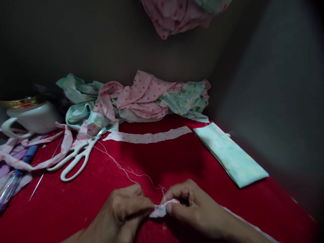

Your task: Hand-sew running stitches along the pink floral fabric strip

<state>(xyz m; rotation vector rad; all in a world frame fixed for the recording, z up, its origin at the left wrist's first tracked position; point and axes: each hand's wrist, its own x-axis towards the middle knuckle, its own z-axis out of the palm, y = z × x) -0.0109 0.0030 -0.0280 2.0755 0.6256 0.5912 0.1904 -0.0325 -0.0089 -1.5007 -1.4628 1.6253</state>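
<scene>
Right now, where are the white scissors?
In the head view, the white scissors lie on the red cloth, left of the thin pink fabric strip and just right of the long pink band.

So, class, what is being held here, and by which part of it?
A small piece of patterned fabric, pinched at its left end by the left hand and right end by the right hand.

One pair of scissors is seen. To its left, one mug and one thin rod are counted; to its right, one flat curved strip and one folded cloth. Nearer, one small fabric piece is held by two hands.
</scene>
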